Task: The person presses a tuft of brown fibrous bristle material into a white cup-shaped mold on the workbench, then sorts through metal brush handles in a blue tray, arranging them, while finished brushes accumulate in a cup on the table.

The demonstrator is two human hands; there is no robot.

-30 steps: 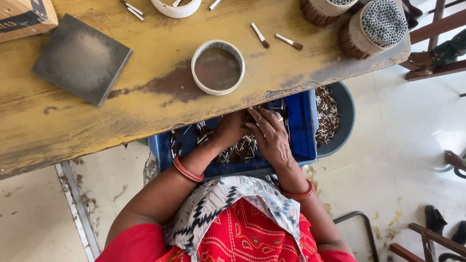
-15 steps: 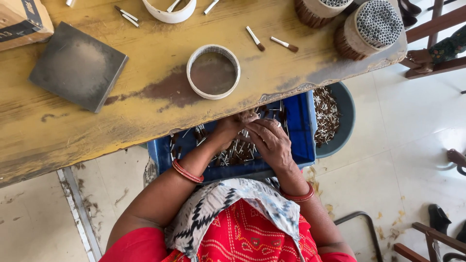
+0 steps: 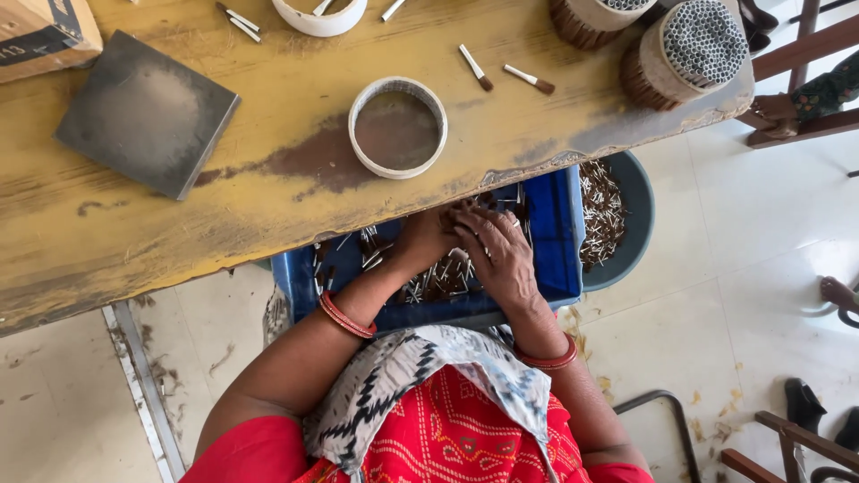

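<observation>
A blue tray [image 3: 559, 241] sits on my lap, half under the table edge, filled with several thin white sticks with brown tips [image 3: 438, 282]. My left hand [image 3: 420, 240] reaches into the tray from the left; its fingers are tucked under the table edge and behind my right hand, so its grasp is hidden. My right hand [image 3: 499, 258] lies palm down on the sticks with fingers spread, its fingertips meeting the left hand. Both wrists carry red bangles.
A worn yellow table [image 3: 268, 192] holds a white round dish of brown powder [image 3: 396, 127], a dark square slab [image 3: 148, 112], loose sticks [image 3: 530, 79], another white dish [image 3: 319, 16], two round stick bundles [image 3: 684, 54] and a cardboard box [image 3: 40, 36]. A grey basin [image 3: 631, 224] of sticks stands at right.
Both hands stay in the blue tray, shuffling slightly among the sticks. The view has shifted a little, so the table sits slightly lower in the picture.
</observation>
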